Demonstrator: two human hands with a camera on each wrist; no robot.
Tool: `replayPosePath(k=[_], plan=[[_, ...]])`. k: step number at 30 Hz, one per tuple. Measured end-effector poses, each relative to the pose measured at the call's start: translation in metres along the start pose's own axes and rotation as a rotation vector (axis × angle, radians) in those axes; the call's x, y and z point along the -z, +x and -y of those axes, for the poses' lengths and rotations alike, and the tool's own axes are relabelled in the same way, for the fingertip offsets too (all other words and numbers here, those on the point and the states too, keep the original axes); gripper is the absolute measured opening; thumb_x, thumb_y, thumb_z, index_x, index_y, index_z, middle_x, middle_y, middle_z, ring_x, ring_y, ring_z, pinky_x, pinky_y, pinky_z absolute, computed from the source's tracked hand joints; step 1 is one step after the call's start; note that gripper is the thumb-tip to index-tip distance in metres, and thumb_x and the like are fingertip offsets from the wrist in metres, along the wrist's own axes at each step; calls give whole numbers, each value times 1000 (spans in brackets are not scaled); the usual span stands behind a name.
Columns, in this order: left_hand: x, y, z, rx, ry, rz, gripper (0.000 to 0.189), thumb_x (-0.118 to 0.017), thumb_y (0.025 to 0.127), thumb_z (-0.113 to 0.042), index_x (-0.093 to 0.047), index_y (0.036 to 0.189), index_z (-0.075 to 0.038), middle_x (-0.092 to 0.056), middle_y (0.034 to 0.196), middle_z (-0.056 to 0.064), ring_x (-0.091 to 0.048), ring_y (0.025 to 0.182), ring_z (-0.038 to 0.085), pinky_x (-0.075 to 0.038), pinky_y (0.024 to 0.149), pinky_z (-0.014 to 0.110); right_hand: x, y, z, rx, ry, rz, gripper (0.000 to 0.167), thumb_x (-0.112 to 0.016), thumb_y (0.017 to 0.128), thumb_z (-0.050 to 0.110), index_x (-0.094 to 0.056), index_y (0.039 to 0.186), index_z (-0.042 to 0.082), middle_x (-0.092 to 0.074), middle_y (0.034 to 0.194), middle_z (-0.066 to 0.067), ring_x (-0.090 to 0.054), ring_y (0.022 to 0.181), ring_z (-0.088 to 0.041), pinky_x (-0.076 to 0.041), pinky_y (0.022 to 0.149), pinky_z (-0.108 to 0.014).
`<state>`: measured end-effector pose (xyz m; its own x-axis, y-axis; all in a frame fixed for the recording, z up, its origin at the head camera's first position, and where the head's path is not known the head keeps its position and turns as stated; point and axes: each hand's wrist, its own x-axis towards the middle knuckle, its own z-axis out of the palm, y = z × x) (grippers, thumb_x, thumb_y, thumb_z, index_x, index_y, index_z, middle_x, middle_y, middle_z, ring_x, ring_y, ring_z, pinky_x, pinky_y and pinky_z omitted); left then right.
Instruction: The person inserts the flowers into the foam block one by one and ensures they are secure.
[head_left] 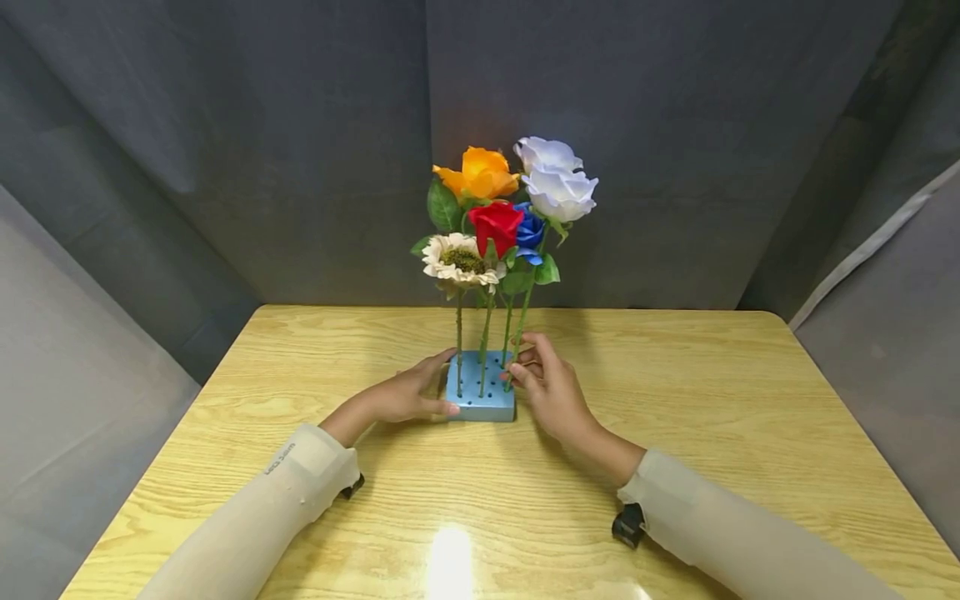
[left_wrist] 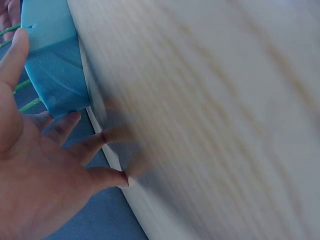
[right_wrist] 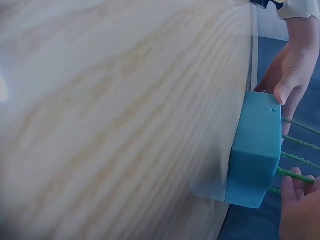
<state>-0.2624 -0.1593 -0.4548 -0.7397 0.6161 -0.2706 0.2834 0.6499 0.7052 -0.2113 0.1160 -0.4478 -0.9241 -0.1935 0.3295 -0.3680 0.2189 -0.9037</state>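
Observation:
A light blue block (head_left: pixel 480 412) with several holes in its top stands on the table, flower stems rising from it. My left hand (head_left: pixel 408 393) holds the block's left end, thumb at the front edge and fingers toward the back. At the right edge, my right hand (head_left: pixel 558 400) pinches the lower stem of a white artificial rose (head_left: pixel 561 193) close over the block's top. Another white rose (head_left: pixel 546 154) shows behind that bloom. An orange flower (head_left: pixel 480 173), a red rose (head_left: pixel 497 225), a blue rose (head_left: pixel 529 232) and a cream sunflower (head_left: pixel 461 261) cluster to the left.
The wooden table (head_left: pixel 720 400) spreads on both sides of the block. Dark grey cloth (head_left: pixel 300 167) hangs behind the table's back edge. Bright light reflects off the tabletop near the front.

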Motion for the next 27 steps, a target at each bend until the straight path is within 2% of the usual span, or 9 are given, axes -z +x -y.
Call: replayPosePath(k=[6,11,14,19,22,27], plan=[[1,-1,-1,-5,4,-1,107,-71,94,-53,2,168,-27,-2,173,12,-8,158,37,-19,123,63,5,-1,3,-10,18,40,42,-56,103,-3,-44,144,0,-66,110,-25,-73,101,-37,-60,90,-43],[1,-3,-3,-1,-1,-7,108,-72,94,-52,2,168,-25,-3,173,14,-10,157,39,-19,123,63,10,-1,5,-13,-25,50,47,-61,104,7,-44,148,1,-69,115,-25,-72,104,-37,-60,90,-40],[0,-4,-3,1,-5,-13,109,-73,93,-52,1,168,-24,-4,173,15,-11,157,40,-18,123,63,15,-2,6,-16,-76,48,49,-62,105,15,-45,149,3,-70,120,-21,-72,107,-33,-59,91,-37],[-2,-5,-2,3,3,-23,108,-72,93,-55,0,168,-26,-5,173,13,-11,157,39,-17,123,63,27,-10,8,-16,-184,58,52,-62,105,24,-45,152,9,-68,128,-15,-68,117,-27,-56,97,-40],[-2,-5,-2,5,2,-18,109,-71,93,-56,3,167,-28,-3,173,11,-9,158,37,-17,124,61,37,-16,8,-14,-259,78,54,-62,106,27,-43,154,11,-64,135,-15,-64,123,-31,-54,101,-46],[-2,-6,0,-6,7,-14,111,-70,92,-58,6,167,-27,-1,173,10,-8,158,36,-17,125,58,54,-28,7,-40,-434,112,59,-58,107,35,-39,156,9,-52,150,-19,-55,133,-42,-49,104,-60]])
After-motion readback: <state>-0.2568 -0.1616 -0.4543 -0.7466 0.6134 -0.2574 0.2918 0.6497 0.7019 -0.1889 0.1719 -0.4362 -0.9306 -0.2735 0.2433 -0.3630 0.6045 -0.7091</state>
